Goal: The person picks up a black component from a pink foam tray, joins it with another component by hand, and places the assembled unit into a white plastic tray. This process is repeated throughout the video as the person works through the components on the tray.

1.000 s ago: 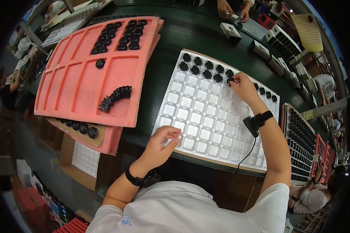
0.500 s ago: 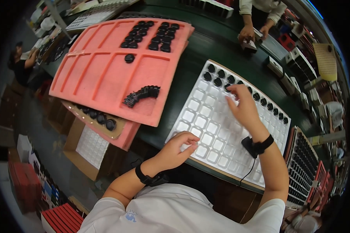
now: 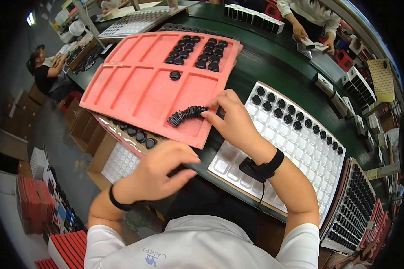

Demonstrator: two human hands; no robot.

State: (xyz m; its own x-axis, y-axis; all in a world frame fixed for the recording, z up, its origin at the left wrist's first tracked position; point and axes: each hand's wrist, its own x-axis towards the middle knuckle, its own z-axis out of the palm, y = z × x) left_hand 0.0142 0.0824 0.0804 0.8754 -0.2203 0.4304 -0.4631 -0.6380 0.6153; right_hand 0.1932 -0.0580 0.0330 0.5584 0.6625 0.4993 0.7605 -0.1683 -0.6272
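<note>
My right hand (image 3: 236, 124) reaches over the pink foam tray (image 3: 121, 92). Its thumb and index finger close on the right end of a curved row of thin black round parts (image 3: 184, 115) lying in a foam compartment. The fingertips partly hide that end. Left of it, my left hand (image 3: 159, 170) hovers at the foam's near edge, slightly blurred, thumb and fingers apart and holding nothing. Under my right forearm lies a white plastic tray (image 3: 238, 152) of square pockets. Black round caps (image 3: 281, 103) fill its far row and part of the second row.
More black caps (image 3: 213, 58) sit in two far foam compartments, with a single cap (image 3: 175, 75) nearer. A second tray with black parts (image 3: 141, 136) lies beneath the foam. A filled tray (image 3: 352, 206) stands at right. Across the green table (image 3: 256, 49), a co-worker's hands (image 3: 300, 33) handle small boxes.
My right hand has moved left from the white tray to the row of black parts in the foam. My left hand has drawn back from the white tray's edge. The view has shifted.
</note>
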